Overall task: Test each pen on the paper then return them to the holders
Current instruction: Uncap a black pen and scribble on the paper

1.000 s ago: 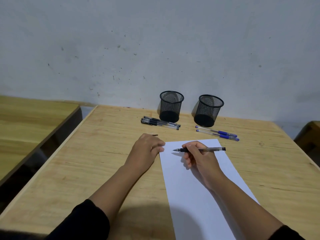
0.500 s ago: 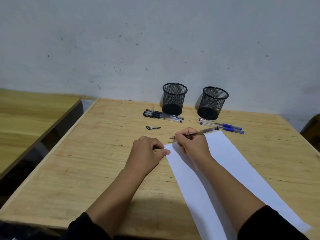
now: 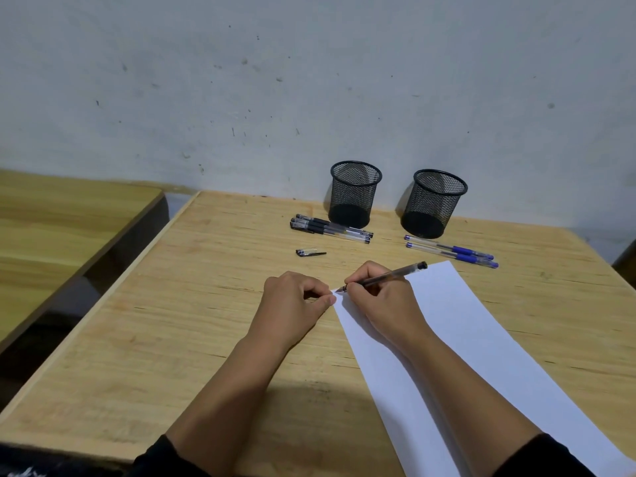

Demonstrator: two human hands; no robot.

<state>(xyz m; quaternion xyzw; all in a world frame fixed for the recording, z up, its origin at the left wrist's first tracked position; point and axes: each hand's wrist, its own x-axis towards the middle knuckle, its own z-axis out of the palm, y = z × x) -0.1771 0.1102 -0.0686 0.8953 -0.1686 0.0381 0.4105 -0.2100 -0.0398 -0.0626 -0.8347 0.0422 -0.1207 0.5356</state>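
The paper (image 3: 481, 339) under my wrist is plain white, tinged faintly blue in this light. The pen (image 3: 385, 277) I hold has a clear smoky barrel with a black end. My bench (image 3: 172, 321) is pale yellow wood with darker grain streaks. Both mesh holders (image 3: 354, 194) (image 3: 434, 203) are black, a fine diamond weave. The capped pens (image 3: 330, 228) by the left one are clear with black grips; the two (image 3: 451, 251) by the right one have blue grips. My sleeves (image 3: 547, 456) are black. The wall (image 3: 309, 80) is grey-white, speckled with dark marks.

Pens (image 3: 332, 228) on table (image 3: 172, 304) before holders (image 3: 354, 194)
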